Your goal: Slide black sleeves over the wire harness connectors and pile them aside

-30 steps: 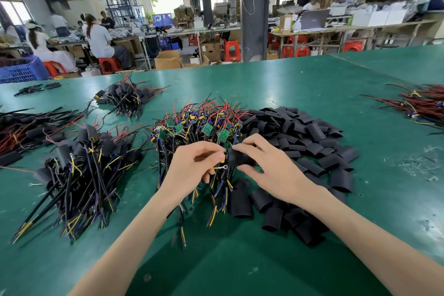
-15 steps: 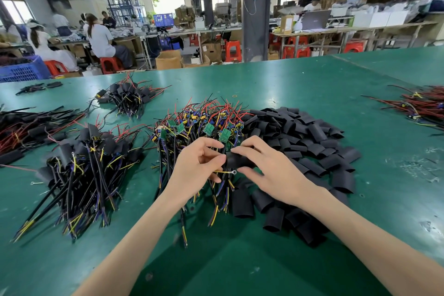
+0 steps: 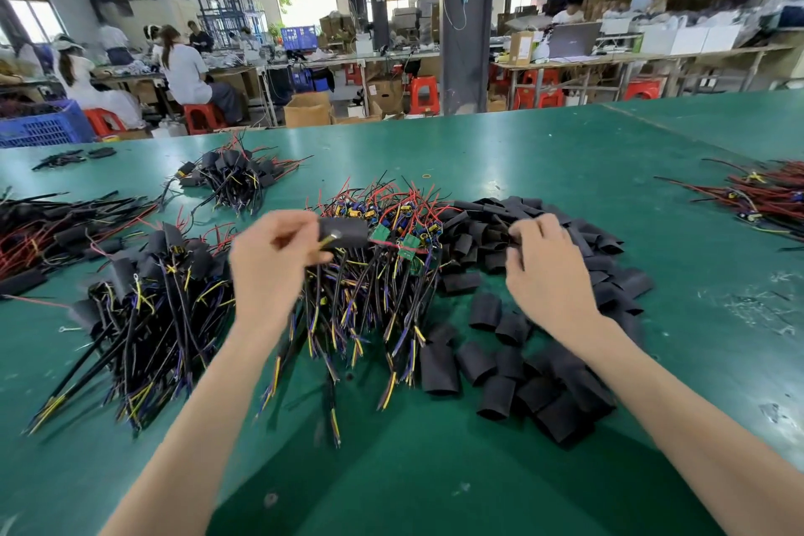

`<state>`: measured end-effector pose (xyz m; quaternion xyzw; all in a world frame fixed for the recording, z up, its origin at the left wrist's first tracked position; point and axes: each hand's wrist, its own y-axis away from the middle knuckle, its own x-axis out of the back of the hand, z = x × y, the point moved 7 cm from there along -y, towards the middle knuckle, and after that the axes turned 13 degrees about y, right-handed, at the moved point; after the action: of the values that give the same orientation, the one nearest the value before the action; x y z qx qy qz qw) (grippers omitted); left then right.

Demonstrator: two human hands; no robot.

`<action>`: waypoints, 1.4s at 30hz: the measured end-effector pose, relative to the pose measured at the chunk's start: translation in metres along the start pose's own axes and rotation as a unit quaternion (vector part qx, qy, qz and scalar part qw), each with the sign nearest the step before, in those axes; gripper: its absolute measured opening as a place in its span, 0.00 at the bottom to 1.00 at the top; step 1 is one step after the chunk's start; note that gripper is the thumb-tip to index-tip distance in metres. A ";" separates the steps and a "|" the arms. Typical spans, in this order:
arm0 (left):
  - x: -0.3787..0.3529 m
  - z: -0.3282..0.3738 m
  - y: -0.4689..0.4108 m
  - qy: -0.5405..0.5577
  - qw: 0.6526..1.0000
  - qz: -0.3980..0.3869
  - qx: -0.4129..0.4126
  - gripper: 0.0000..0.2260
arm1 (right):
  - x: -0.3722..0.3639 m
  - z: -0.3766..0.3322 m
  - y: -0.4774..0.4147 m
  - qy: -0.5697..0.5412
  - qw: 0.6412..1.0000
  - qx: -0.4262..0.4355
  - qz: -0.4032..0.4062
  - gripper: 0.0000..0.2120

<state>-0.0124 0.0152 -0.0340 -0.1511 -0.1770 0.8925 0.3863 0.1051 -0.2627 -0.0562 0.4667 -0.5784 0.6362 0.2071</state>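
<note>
My left hand (image 3: 272,261) grips the wires of a harness whose end wears a black sleeve (image 3: 343,232), lifted above the table. Under it lies the heap of bare harnesses (image 3: 370,274) with green boards and coloured wires. My right hand (image 3: 544,270) is over the heap of loose black sleeves (image 3: 522,361), fingers curled down among them; I cannot tell whether it holds one. A pile of sleeved harnesses (image 3: 148,318) lies to the left of my left hand.
More sleeved harness piles lie at the far left (image 3: 56,231) and farther back (image 3: 235,178). Red-wired harnesses (image 3: 765,196) sit at the right edge. All rest on a green table (image 3: 435,470). People work at benches beyond it.
My hands have parted. The left hand has lifted the sleeved harness up and to the left. The right hand has let go and moved right onto the sleeve heap.
</note>
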 end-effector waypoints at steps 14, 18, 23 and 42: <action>0.111 -0.013 -0.030 -0.377 0.903 0.202 0.023 0.18 | -0.042 -0.011 0.016 0.061 0.958 0.080 -0.270 0.28; 0.101 -0.010 -0.027 -0.481 0.855 0.195 0.017 0.18 | -0.046 -0.017 0.019 0.088 0.956 0.091 -0.266 0.28; 0.088 -0.004 -0.022 -0.514 0.831 0.211 -0.001 0.14 | -0.043 -0.020 0.018 0.008 0.959 0.093 -0.266 0.24; -0.118 -0.039 -0.002 -0.436 0.887 -0.119 -0.089 0.10 | -0.050 -0.022 0.023 0.185 0.956 0.141 -0.180 0.18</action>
<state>0.0818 -0.0632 -0.0527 0.2420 -0.4232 0.7961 0.3586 0.1032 -0.2342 -0.1081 0.4615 -0.3413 0.7386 0.3535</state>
